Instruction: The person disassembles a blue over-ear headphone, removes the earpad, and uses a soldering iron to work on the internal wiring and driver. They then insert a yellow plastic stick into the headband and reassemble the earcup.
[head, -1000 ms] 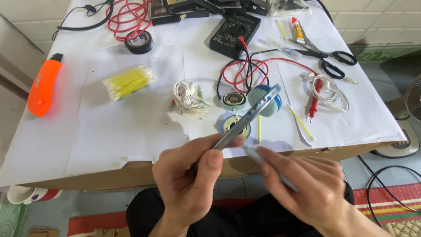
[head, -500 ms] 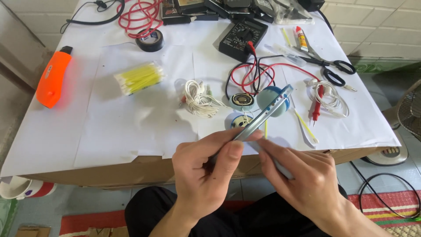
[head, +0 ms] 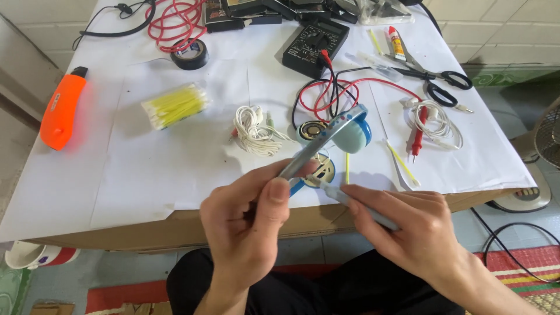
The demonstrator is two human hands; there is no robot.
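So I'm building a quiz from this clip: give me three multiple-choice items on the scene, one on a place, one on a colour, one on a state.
1. Where does the orange utility knife lie on the table?
A. left edge
B. right edge
C. centre

2. What colour are the cotton swabs in the packet?
A. pink
B. yellow
C. blue

3. What does the left hand hold?
A. nothing
B. the scissors
C. a blue headphone headband

Key: 1 A, it lies far left of everything else. 2 B, the packet shows yellow. 3 C, the fingers pinch the blue headphone headband, while the right hand applies a pen-like tool.
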